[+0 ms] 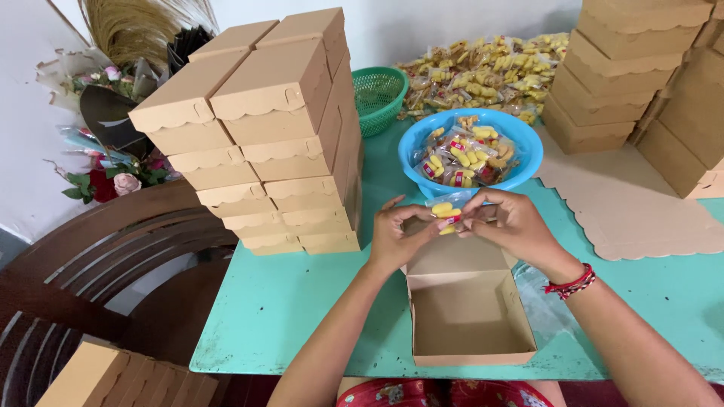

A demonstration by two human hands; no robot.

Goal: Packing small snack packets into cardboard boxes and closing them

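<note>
Both hands meet over the far edge of an open cardboard box [466,313] that sits on the near part of the turquoise bench [302,301]. The left hand [396,235] and the right hand [511,224] have their fingers pinched together on one small clear packet of yellow snacks [446,214], held just above the box's raised lid flap. The box itself looks empty, so its filling appears barely begun. Just beyond the hands stands a blue bowl [528,151] full of similar packets, and farther back a loose heap of packets [483,75] lies beside a green basket [377,94]. To the left rises a tall stack of closed boxes [271,136]; more closed boxes [626,68] are piled far right, with flat unfolded cardboard [633,211] lying near them. Nothing lies between the hands and the open box.
</note>
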